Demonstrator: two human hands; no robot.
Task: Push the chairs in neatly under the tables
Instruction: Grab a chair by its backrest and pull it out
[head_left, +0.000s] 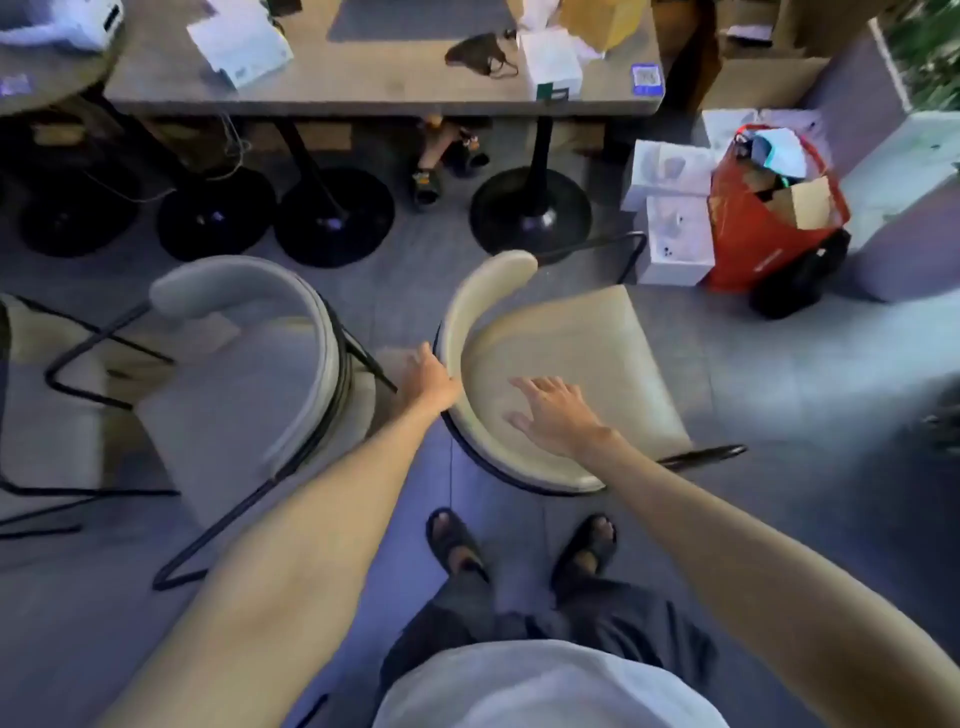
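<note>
A cream chair (576, 343) with a curved backrest and black metal frame stands right in front of me, turned sideways to the grey table (363, 88). My left hand (428, 376) grips the outer edge of its backrest. Over the seat, my right hand (553, 410) is spread with straight fingers; whether it touches the cushion is unclear. A second chair (249, 374), grey and blurred, stands to the left, also out from the table.
Black round table bases (530, 210) sit under the table, with someone's feet in sandals (441, 166) between them. White boxes (675, 244) and a red bag (769, 234) crowd the floor at right. Boxes and papers lie on the tabletop. My own feet (519, 545) stand behind the cream chair.
</note>
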